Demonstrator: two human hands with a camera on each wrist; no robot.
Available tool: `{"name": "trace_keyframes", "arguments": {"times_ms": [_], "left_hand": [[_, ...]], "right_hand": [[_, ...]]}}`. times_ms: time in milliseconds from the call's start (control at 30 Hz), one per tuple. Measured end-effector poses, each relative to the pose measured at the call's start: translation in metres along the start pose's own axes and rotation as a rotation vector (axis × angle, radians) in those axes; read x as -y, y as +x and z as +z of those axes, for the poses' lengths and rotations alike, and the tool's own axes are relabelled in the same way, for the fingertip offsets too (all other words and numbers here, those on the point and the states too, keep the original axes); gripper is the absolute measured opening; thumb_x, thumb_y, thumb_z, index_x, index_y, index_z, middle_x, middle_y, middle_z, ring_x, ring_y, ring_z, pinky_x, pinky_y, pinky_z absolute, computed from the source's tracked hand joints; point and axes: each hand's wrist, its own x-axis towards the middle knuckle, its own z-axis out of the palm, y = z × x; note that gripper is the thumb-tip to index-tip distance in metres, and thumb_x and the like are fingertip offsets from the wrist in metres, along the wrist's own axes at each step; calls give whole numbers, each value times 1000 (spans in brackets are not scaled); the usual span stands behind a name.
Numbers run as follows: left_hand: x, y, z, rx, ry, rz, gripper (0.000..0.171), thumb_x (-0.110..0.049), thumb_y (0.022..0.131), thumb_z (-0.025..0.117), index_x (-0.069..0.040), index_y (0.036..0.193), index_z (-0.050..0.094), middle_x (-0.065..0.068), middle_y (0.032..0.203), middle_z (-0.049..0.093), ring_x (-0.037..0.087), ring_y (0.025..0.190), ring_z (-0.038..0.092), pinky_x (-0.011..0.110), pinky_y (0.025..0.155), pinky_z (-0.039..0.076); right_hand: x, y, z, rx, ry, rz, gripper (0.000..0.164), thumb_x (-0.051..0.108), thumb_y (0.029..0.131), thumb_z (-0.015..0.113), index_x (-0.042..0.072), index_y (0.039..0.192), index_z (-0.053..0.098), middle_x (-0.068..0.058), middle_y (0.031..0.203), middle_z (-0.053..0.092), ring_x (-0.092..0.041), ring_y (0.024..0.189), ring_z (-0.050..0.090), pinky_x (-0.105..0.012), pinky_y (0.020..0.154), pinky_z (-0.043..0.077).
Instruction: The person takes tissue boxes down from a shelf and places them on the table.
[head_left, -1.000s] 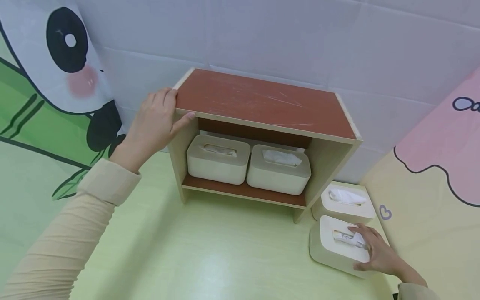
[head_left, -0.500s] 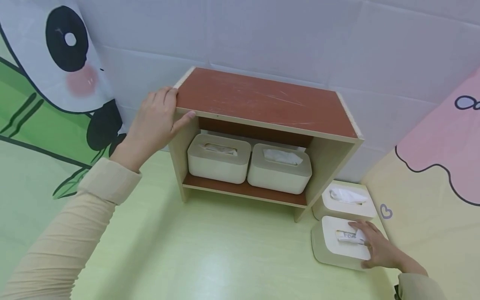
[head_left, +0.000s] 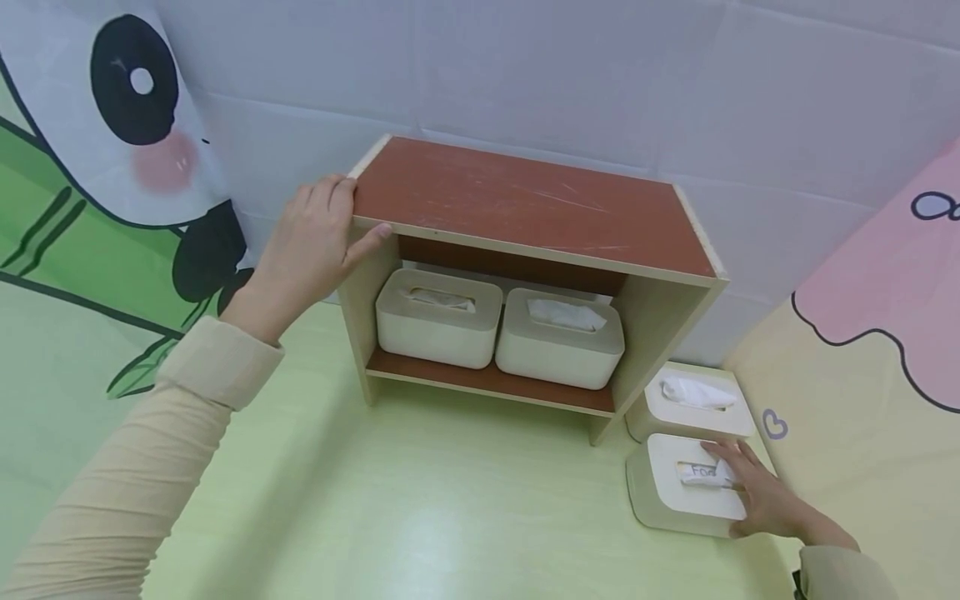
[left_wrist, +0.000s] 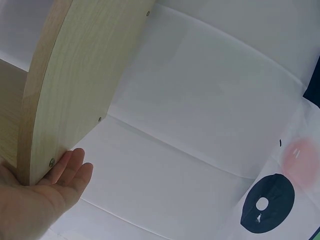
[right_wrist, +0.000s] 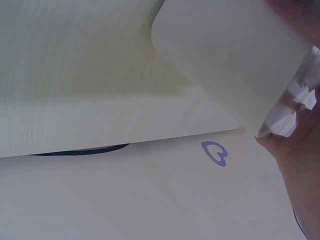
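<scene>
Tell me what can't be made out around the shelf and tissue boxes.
Head view: right end of the front tissue box, behind the right grip.
Head view: end of the lettering on its tissue, too small.
Head view: part of the rear tissue box, behind the front one.
Left wrist view: most of the wooden shelf, cropped by frame edges.

Looks like a staged corner: creased, cartoon-printed sheets [head_left: 161, 179] screen a bench [head_left: 360, 500] bearing a small shelf unit [head_left: 525, 204]
</scene>
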Motion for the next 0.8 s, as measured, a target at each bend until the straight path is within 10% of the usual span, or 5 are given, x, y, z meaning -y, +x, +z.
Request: {"name": "trace_keyframes", "arguments": {"times_ms": [800], "left_hand": [[0,0,0,-2,-5,14,65,-41,91,52,14,124,41,31,122,48,44,112,44,51,98,34]], "right_hand": [[16,3,-17,27,32,132,108,26,50,86,5,139,28,-35,138,25,-67,118,17,-77,84,14]]}}
